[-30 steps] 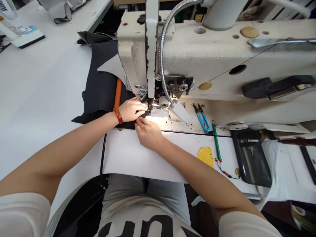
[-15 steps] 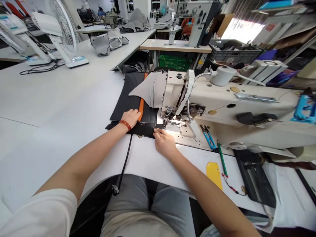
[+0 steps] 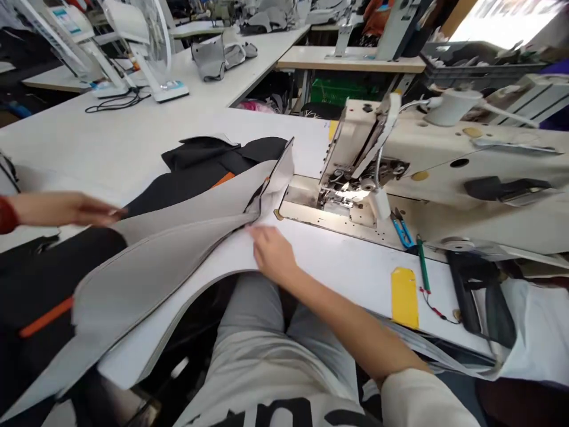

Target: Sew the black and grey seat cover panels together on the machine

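A large grey fabric panel (image 3: pixel 178 249) with black backing and an orange strip (image 3: pixel 44 317) lies spread across the white table (image 3: pixel 111 142), left of the sewing machine (image 3: pixel 444 160). My right hand (image 3: pixel 271 252) rests on the panel's seam edge near the table front, fingers curled onto the cloth. My left hand (image 3: pixel 66 209), with a red bracelet at the wrist, reaches in from the far left. Its blurred fingertips meet the grey panel's upper edge. More black fabric (image 3: pixel 213 160) lies folded behind the panel. Nothing lies under the lit needle area (image 3: pixel 342 193).
Blue thread snips (image 3: pixel 402 231), a green pen (image 3: pixel 422 264) and a yellow tag (image 3: pixel 404 296) lie on the table right of the needle. A black tray (image 3: pixel 484 296) hangs at the right edge. White fans (image 3: pixel 151 41) and other sewing stations stand behind.
The fabric has been pulled out from under the needle and swung left across the table. My left hand moved far left. My right hand slid left along the seam.
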